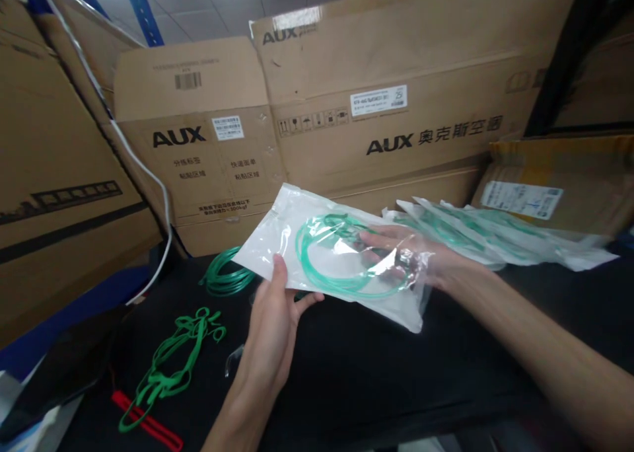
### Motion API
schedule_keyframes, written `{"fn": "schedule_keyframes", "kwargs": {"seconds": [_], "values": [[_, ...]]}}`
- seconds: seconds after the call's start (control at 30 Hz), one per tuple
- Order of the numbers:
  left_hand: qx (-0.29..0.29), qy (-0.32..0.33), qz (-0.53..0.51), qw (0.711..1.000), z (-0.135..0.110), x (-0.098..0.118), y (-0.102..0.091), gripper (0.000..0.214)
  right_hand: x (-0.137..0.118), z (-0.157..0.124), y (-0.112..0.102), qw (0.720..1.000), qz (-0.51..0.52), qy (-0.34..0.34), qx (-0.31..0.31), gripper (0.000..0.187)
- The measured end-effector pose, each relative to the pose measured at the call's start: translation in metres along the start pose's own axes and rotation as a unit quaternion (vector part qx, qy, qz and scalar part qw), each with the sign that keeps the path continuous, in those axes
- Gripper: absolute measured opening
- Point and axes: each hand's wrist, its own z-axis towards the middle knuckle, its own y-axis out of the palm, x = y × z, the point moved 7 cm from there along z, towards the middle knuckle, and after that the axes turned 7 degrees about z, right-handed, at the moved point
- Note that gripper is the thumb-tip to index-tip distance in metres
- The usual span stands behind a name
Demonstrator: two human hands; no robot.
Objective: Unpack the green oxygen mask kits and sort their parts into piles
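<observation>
A pouch [270,230] with a white back and a clear plastic front is held up, tilted, above the black table. My left hand [275,320] pinches its lower left edge, thumb on the front and fingers behind. Through the clear front shows a coil of thin green tubing [308,267]. My right hand [396,248] reaches into the pouch's right end up to the wrist. Its fingers are at the coil's upper right part, seen through glossy plastic, and appear closed on the tubing.
Several filled pouches [495,234] overlap at the right. On the left lie another green coil [228,277], green straps [171,376] and a red strap [148,422]. Cardboard boxes [317,135] wall the back, and a white cable [143,164] hangs at left.
</observation>
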Motion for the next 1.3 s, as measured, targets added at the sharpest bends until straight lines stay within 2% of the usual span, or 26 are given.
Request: {"fn": "schedule_keyframes", "kwargs": {"seconds": [0.13, 0.2, 0.27, 0.37, 0.43, 0.5, 0.6, 0.63, 0.67, 0.7, 0.77, 0.8, 0.83, 0.9, 0.97, 1.07, 1.13, 1.23, 1.3], "values": [[0.087, 0.049, -0.016, 0.995, 0.015, 0.022, -0.030, 0.027, -0.005, -0.005, -0.020, 0.998, 0.006, 0.027, -0.058, 0.038], [0.125, 0.063, -0.002, 0.990, 0.028, 0.033, -0.045, 0.028, -0.012, -0.007, -0.041, 0.999, 0.010, 0.013, -0.041, 0.038], [0.131, 0.065, 0.027, 0.989, 0.046, 0.039, -0.051, 0.027, -0.020, -0.009, -0.065, 0.999, 0.040, -0.022, 0.009, 0.035], [0.107, 0.061, 0.060, 0.991, 0.071, 0.038, -0.047, 0.027, -0.028, -0.012, -0.092, 0.990, 0.114, -0.056, 0.068, 0.030], [0.075, 0.038, 0.096, 0.992, 0.083, 0.032, -0.041, 0.026, -0.030, -0.012, -0.099, 0.985, 0.146, -0.061, 0.073, 0.030], [0.035, -0.009, 0.147, 0.989, 0.087, 0.026, -0.040, 0.027, -0.030, -0.013, -0.100, 0.984, 0.154, -0.062, 0.069, 0.031], [-0.007, -0.076, 0.256, 0.964, 0.080, 0.026, -0.055, 0.042, -0.023, -0.016, -0.089, 0.987, 0.138, -0.045, 0.066, 0.033], [-0.011, -0.072, 0.322, 0.944, 0.077, 0.032, -0.062, 0.048, -0.018, -0.019, -0.082, 0.989, 0.130, -0.033, 0.064, 0.034], [-0.013, -0.047, 0.410, 0.911, 0.075, 0.041, -0.067, 0.054, -0.013, -0.023, -0.073, 0.990, 0.125, -0.020, 0.060, 0.035], [-0.014, -0.007, 0.506, 0.862, 0.074, 0.050, -0.069, 0.059, -0.006, -0.027, -0.063, 0.991, 0.121, -0.005, 0.053, 0.036], [-0.026, 0.089, 0.677, 0.731, 0.076, 0.064, -0.059, 0.064, 0.008, -0.036, -0.040, 0.991, 0.126, 0.022, 0.030, 0.035], [-0.038, 0.127, 0.730, 0.671, 0.080, 0.064, -0.050, 0.061, 0.016, -0.040, -0.027, 0.991, 0.130, 0.041, 0.010, 0.034], [-0.054, 0.151, 0.764, 0.625, 0.087, 0.061, -0.040, 0.055, 0.024, -0.044, -0.014, 0.989, 0.136, 0.064, -0.019, 0.033], [-0.087, 0.160, 0.792, 0.582, 0.108, 0.046, -0.022, 0.041, 0.039, -0.050, 0.010, 0.980, 0.142, 0.112, -0.085, 0.032], [-0.124, 0.141, 0.815, 0.548, 0.133, 0.025, -0.005, 0.036, 0.050, -0.054, 0.025, 0.970, 0.140, 0.149, -0.135, 0.032], [-0.192, 0.093, 0.838, 0.502, 0.163, -0.010, 0.016, 0.032, 0.059, -0.053, 0.033, 0.960, 0.133, 0.183, -0.164, 0.031], [-0.219, 0.058, 0.851, 0.473, 0.174, -0.028, 0.025, 0.031, 0.062, -0.052, 0.032, 0.959, 0.129, 0.193, -0.164, 0.031], [-0.216, 0.024, 0.868, 0.446, 0.182, -0.044, 0.036, 0.034, 0.067, -0.052, 0.031, 0.957, 0.121, 0.202, -0.168, 0.029], [-0.193, 0.030, 0.875, 0.444, 0.183, -0.048, 0.046, 0.036, 0.071, -0.054, 0.033, 0.954, 0.115, 0.210, -0.179, 0.029]]}}
